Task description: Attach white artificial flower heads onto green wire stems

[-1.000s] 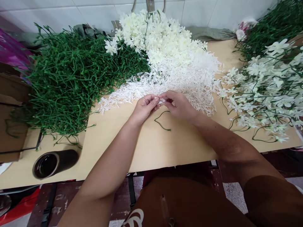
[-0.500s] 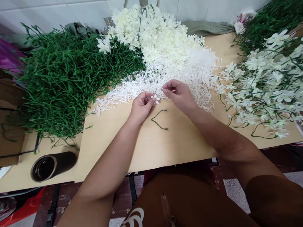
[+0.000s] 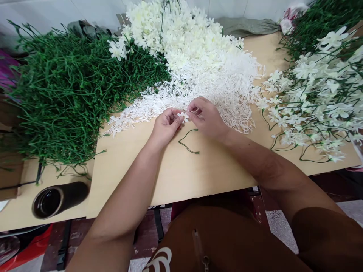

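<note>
My left hand (image 3: pixel 166 126) pinches a small white plastic flower (image 3: pixel 183 116) above the light wooden table (image 3: pixel 181 173). My right hand (image 3: pixel 205 117) meets it from the right with fingers pinched together on a thin white piece that I cannot make out clearly. A bent green wire stem (image 3: pixel 187 141) lies on the table just below both hands. Behind the hands spreads a heap of thin white plastic stamens (image 3: pixel 221 94), and beyond it a heap of cream flower heads (image 3: pixel 181 37).
A big mound of green stems (image 3: pixel 70 90) fills the left. Finished flower sprigs (image 3: pixel 317 98) lie at the right, more green stems (image 3: pixel 317 22) behind them. A black tumbler (image 3: pixel 56 198) lies on its side at the lower left. A cardboard box (image 3: pixel 11 170) sits at the left edge.
My right hand went up to the white heap, then came back to meet the left hand. The left hand kept holding the small flower. The view drifted slightly.
</note>
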Action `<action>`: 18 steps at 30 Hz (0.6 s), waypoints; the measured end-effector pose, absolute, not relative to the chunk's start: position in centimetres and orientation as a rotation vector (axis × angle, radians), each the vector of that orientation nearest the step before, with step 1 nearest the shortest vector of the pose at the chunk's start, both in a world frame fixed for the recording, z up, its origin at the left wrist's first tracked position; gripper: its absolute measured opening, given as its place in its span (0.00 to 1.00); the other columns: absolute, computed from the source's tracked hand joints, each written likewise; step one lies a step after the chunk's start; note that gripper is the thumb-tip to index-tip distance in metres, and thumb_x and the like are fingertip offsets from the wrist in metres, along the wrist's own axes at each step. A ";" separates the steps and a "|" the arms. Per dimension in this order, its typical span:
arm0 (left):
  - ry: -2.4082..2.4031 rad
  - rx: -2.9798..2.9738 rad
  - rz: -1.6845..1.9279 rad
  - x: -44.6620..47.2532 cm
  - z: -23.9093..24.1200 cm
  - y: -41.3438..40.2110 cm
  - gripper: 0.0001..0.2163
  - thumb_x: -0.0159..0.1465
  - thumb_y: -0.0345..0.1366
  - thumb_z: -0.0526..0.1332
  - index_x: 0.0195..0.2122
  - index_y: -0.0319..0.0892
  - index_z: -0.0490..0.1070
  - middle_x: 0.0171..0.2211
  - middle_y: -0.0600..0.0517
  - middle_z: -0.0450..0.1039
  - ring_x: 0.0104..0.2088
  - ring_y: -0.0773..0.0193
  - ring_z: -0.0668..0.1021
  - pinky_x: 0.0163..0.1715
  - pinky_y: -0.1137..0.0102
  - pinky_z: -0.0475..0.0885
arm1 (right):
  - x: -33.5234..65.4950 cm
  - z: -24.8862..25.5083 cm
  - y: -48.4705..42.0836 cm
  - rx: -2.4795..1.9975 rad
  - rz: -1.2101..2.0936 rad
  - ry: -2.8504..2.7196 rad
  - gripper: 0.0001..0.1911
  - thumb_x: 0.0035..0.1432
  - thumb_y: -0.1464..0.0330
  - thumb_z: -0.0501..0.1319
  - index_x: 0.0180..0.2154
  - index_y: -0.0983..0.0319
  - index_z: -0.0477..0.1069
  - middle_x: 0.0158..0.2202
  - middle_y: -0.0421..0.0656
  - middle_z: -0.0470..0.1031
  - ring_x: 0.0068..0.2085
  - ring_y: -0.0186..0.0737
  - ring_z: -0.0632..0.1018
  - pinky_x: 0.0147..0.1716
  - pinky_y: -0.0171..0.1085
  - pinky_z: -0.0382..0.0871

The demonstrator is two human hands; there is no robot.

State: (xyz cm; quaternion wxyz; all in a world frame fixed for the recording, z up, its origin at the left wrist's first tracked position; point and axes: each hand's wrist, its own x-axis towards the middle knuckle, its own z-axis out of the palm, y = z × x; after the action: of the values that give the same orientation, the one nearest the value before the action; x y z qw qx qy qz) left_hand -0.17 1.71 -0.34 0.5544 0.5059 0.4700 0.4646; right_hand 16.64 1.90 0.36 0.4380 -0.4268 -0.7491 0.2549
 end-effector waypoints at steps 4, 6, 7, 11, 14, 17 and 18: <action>1.089 1.198 1.062 -0.2 0.1 1.5 0.13 0.52 0.37 0.74 0.34 0.41 0.73 0.21 0.56 0.72 0.21 0.72 0.75 0.22 0.77 0.70 | 17.0 0.3 2.3 -1.043 0.633 -1.837 0.03 0.58 0.72 0.58 0.32 0.59 0.65 0.38 0.44 0.69 0.42 0.40 0.71 0.39 0.39 0.71; 1.102 1.197 1.052 -0.1 0.2 1.5 0.13 0.53 0.36 0.73 0.34 0.40 0.72 0.21 0.56 0.73 0.21 0.71 0.76 0.22 0.77 0.70 | 17.1 0.5 2.3 -1.013 0.638 -1.818 0.03 0.59 0.72 0.58 0.33 0.59 0.65 0.39 0.44 0.69 0.43 0.39 0.71 0.40 0.39 0.72; 1.113 1.197 1.051 -0.1 0.3 1.5 0.12 0.53 0.35 0.73 0.34 0.40 0.72 0.21 0.57 0.73 0.21 0.71 0.76 0.22 0.77 0.71 | 17.1 0.6 2.1 -0.998 0.638 -1.814 0.03 0.59 0.72 0.58 0.34 0.59 0.66 0.39 0.44 0.69 0.44 0.39 0.71 0.41 0.39 0.72; 1.154 1.205 1.072 0.0 0.1 1.6 0.13 0.53 0.35 0.73 0.34 0.40 0.70 0.19 0.58 0.72 0.20 0.70 0.77 0.21 0.77 0.71 | 16.7 0.8 1.6 -0.951 0.622 -1.858 0.02 0.60 0.71 0.58 0.34 0.58 0.66 0.40 0.45 0.70 0.45 0.41 0.72 0.43 0.42 0.72; 1.157 1.197 1.097 0.1 0.0 1.6 0.15 0.52 0.36 0.74 0.33 0.41 0.69 0.18 0.60 0.70 0.20 0.70 0.77 0.21 0.77 0.71 | 16.5 0.4 1.5 -0.938 0.537 -1.940 0.04 0.60 0.73 0.58 0.33 0.59 0.66 0.39 0.45 0.71 0.45 0.43 0.72 0.47 0.45 0.70; 1.137 1.187 1.094 0.0 0.0 1.6 0.16 0.52 0.38 0.75 0.34 0.41 0.69 0.19 0.59 0.72 0.21 0.70 0.78 0.21 0.78 0.71 | 16.6 -0.1 1.8 -0.979 0.490 -1.977 0.04 0.59 0.73 0.57 0.33 0.59 0.65 0.39 0.46 0.71 0.45 0.43 0.72 0.49 0.46 0.68; 1.128 1.185 1.086 -0.1 0.0 1.6 0.16 0.52 0.38 0.75 0.34 0.41 0.69 0.19 0.59 0.72 0.21 0.70 0.78 0.22 0.78 0.71 | 16.6 -0.3 2.0 -0.999 0.499 -1.976 0.04 0.60 0.73 0.57 0.33 0.59 0.65 0.39 0.46 0.71 0.44 0.43 0.72 0.48 0.45 0.68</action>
State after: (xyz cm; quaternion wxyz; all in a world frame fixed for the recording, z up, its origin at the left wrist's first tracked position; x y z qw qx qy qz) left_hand -0.08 1.56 0.02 0.5555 0.5017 0.4776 0.4601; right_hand 16.63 1.98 -0.26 0.4223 -0.3991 -0.7892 0.1991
